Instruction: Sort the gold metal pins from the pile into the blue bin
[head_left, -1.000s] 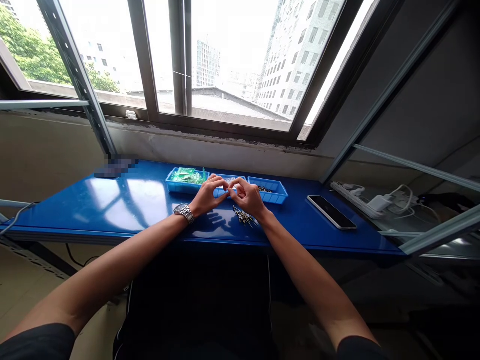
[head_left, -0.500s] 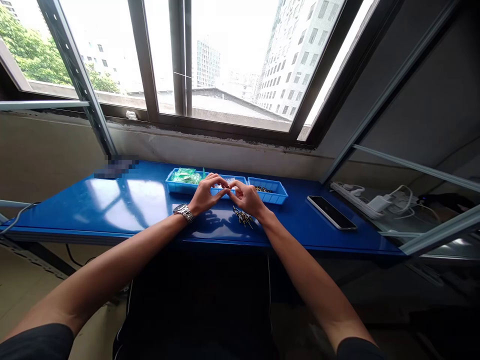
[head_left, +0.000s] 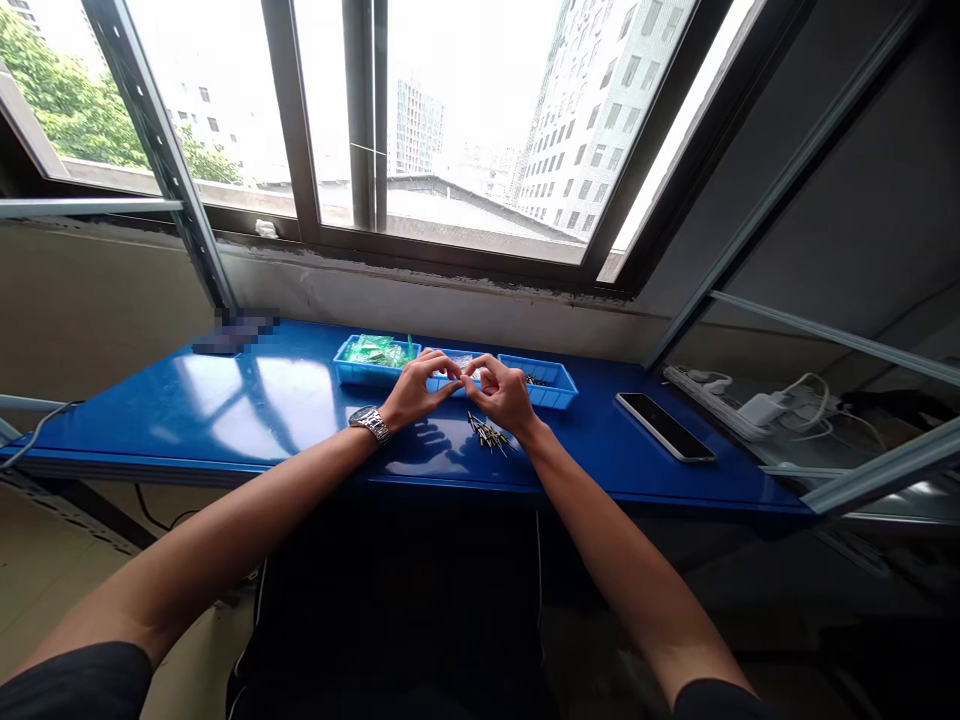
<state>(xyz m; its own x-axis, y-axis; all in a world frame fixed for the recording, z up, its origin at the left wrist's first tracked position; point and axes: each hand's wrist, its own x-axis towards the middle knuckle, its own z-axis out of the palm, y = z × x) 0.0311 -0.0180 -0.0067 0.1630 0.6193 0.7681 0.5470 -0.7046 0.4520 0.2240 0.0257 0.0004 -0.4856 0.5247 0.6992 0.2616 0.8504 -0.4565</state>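
Observation:
My left hand (head_left: 421, 388), with a metal watch (head_left: 370, 423) on its wrist, is closed in a pinch. Fingertip to fingertip with it, my right hand (head_left: 501, 392) pinches as well. Whatever lies between the fingers is too small to make out. Both hands are held above the blue table, in front of a blue bin (head_left: 444, 384) with clear bits in it. Below my right hand lies a loose pile of small dark-and-brass pin-like pieces (head_left: 489, 434). Similar dark pieces sit in the right-hand blue bin (head_left: 553, 396). Green packets (head_left: 375, 350) fill the left-hand bin (head_left: 358, 374).
A phone (head_left: 664, 426) lies on the right of the blue table (head_left: 187, 420). Beyond it are a power strip (head_left: 720, 405) and a white charger (head_left: 760, 408) with cables. Metal shelf posts rise at both sides, and a window stands behind the table.
My right hand's fingers have shifted slightly and bend more at the pinch. Both hands remain together over the table. The whole view has moved a little.

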